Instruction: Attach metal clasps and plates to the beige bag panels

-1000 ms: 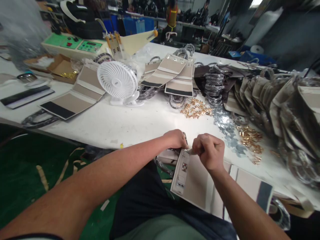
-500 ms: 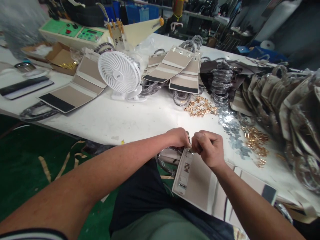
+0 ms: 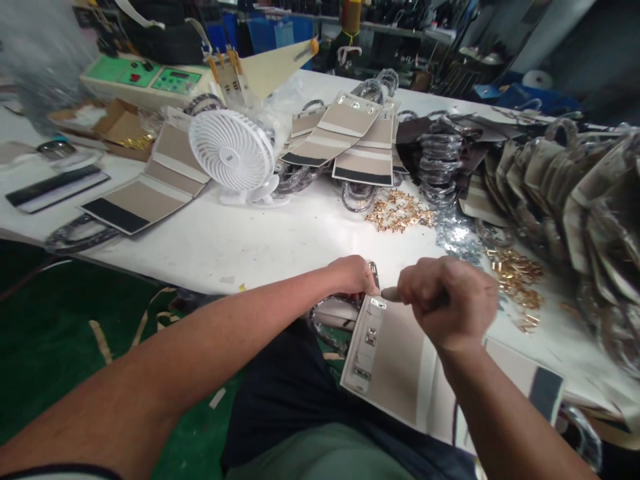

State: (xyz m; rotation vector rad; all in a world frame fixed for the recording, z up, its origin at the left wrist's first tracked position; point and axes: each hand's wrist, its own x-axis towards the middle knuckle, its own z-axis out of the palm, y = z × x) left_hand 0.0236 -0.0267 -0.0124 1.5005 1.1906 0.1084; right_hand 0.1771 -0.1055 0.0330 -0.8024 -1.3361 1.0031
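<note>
A beige bag panel (image 3: pixel 400 367) with metal fittings along its near edge lies over the table's front edge and my lap. My left hand (image 3: pixel 353 275) is closed on the panel's top corner, pinching it beside a small metal clasp (image 3: pixel 374 273). My right hand (image 3: pixel 450 300) is a fist around a thin tool whose tip (image 3: pixel 389 294) touches the top fitting (image 3: pixel 378 304) on the panel. A wrapped curved handle (image 3: pixel 327 319) sits under the panel at my left wrist.
A white desk fan (image 3: pixel 231 152) stands mid-table. Gold metal parts (image 3: pixel 400 213) and more gold pieces (image 3: pixel 515 273) lie beyond my hands. Stacked beige panels (image 3: pixel 350 133), rows of finished bag pieces (image 3: pixel 575 200) at right, a green control box (image 3: pixel 150 77) at far left.
My right hand has moved right, away from the left hand, and the tool's tip now shows between them. The left hand stays on the panel's corner.
</note>
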